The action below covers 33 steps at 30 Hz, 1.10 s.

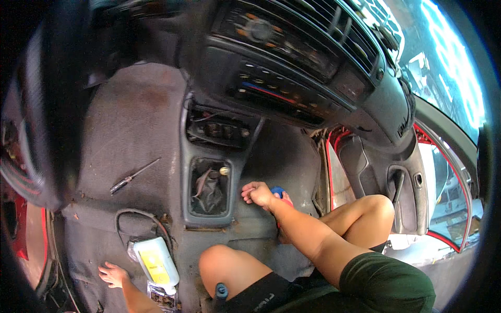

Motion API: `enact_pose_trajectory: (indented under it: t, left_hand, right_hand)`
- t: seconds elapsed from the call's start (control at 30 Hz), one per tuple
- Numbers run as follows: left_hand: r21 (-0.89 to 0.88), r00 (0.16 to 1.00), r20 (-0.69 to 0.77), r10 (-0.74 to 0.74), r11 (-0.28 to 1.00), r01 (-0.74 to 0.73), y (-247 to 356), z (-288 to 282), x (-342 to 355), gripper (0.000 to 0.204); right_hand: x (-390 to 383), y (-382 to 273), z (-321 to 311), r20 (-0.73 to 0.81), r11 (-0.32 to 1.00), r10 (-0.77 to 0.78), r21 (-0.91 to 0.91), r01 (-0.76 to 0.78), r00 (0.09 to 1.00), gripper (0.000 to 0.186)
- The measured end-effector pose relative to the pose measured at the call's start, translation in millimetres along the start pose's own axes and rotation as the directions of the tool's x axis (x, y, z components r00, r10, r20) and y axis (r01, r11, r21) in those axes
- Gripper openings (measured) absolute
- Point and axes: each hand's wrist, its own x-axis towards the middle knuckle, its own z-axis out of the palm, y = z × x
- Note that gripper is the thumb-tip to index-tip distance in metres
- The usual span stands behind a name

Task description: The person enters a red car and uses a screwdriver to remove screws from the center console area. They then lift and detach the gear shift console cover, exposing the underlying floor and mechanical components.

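Around us is a car interior, with worn grey carpet (130, 104) underfoot, a dark dashboard (282, 78) ahead and a door panel (409, 180) off to the right. The centre console (209, 223) sits mid-floor, a crumpled grey boot (211, 194) in its square opening. Our right hand (257, 194) is just beside the console's right edge, fingers close together and slightly bent, pointing toward it; we cannot tell whether they touch it. A blue object (278, 191) shows behind that wrist, partly hidden. Our left hand (113, 275) is low over the carpet at the left, fingers spread, near a white bottle (158, 265) with a yellow label. A dark cable (136, 210) loops above the bottle, and a screwdriver (130, 180) lies diagonally on the carpet, left of the console.
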Motion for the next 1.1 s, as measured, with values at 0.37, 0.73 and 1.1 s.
enact_pose_trajectory:
  t: [0.37,0.73,1.1]
  left_hand:
    - [-0.696,0.779,0.22,0.587,0.654,-0.296,13,-174,-51,0.044]
    - [-0.835,0.666,0.183,0.723,0.472,-0.283,67,-412,-323,0.033]
    - [-0.898,0.585,0.325,0.743,0.436,-0.054,53,-388,-311,0.021]
  right_hand:
    - [40,74,-42,-0.185,0.943,-0.226,-0.287,0.167,0.956,0.023]
    - [178,-24,-16,0.01,0.469,-0.349,-0.864,0.184,0.937,0.043]
    - [126,46,7,0.045,0.488,-0.51,-0.807,0.332,0.859,0.049]
